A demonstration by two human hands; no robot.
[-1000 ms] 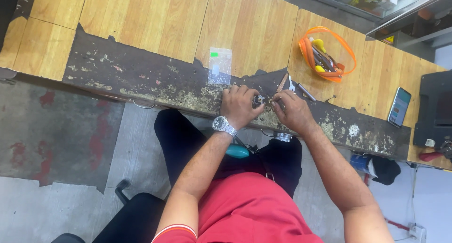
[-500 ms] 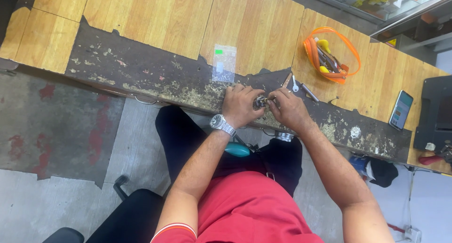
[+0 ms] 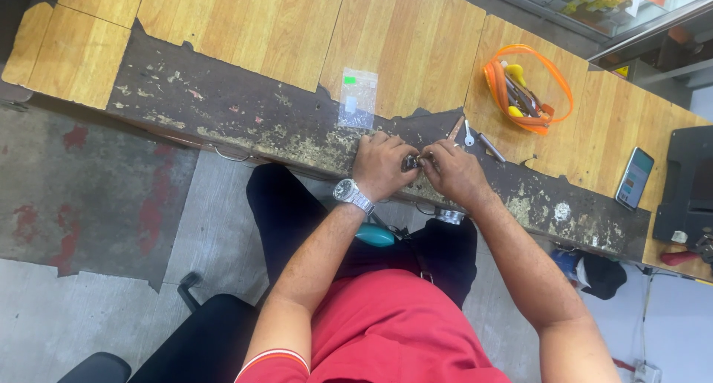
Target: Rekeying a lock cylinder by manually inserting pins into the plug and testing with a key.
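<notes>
- Hands meet at the worn front edge of a long wooden workbench (image 3: 245, 27), seen from above by a camera on the seated person's head.
- Left hand (image 3: 380, 168) has its fingers curled inward, pinching a small dark metal part (image 3: 411, 162) at the fingertips; a silver wristwatch (image 3: 352, 195) sits on that wrist.
- Right hand (image 3: 454, 174) has its fingers curled too, gripping the same small part from the other side, so both sets of fingertips touch it between them.
- The small part is mostly hidden by the fingers; its exact shape cannot be made out.
- Just beyond the fingertips of the right hand lie a few small tools (image 3: 469, 135): slim, pale or metallic pieces, resting on the bench surface.
- Beyond the left hand's fingers, a little farther away, lies a small clear plastic bag (image 3: 357, 99) with a green spot near its top.
- Well beyond the right hand's fingers, and further to the right, sits an orange-rimmed clear pouch (image 3: 529, 87) holding yellow and dark items.
- Far out to the right of both hands, a phone (image 3: 635, 178) lies face up on the bench, its screen lit.
- Below the wrists, toward the body, a teal-handled tool (image 3: 374, 237) rests on the person's dark trousers.
- Grey concrete floor with red patches (image 3: 82, 205) shows to the left of the left arm.
</notes>
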